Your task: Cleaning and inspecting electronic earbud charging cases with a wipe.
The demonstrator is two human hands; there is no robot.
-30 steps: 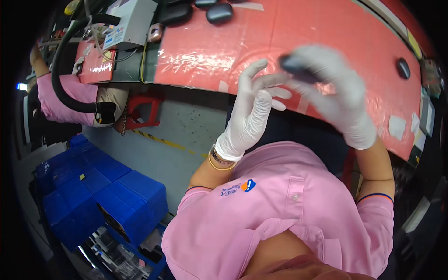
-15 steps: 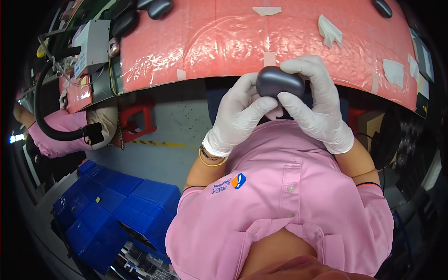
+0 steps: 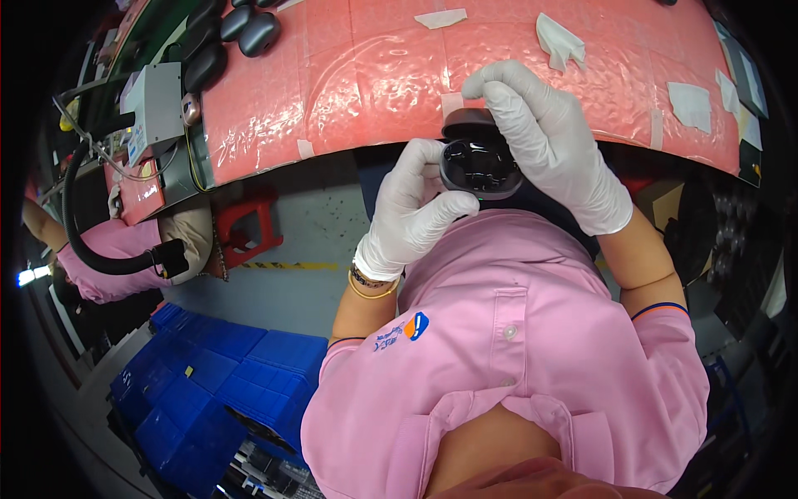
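Case: we are holding this dark, rounded case open in front of our body, on our side of the near edge of the desk; no bench surface is showing directly under it, so a lost grip could be sending it down toward our lap or the floor

Left hand: we are curling its fingers round the left side of the case, thumb lying near the lower rim; it is probably carrying most of the weight, so a loosening thumb could be letting the case roll out

Right hand: we are keeping it half open, fingers bent over the right end of the lid and beside the case; the overlap is leaving us unable to tell whether it is gripping or only touching

Lid: it is standing raised on the far side; a stray nudge could be snapping it onto a fingertip, and too much backward push could be straining the hinge

Gloves: they are looking thin and white; smooth material could be sliding on the rounded shell

Interior: its glossy black face is throwing back bright reflections, which could be hiding a mark from us, while a careless fingertip could be smudging it

Bangle: it is circling our left wrist; a close turn of that wrist could be scraping a shell

Desk: other dark cases are lying at the far left, well apart from our hands, and paper scraps are lying nearer our right side
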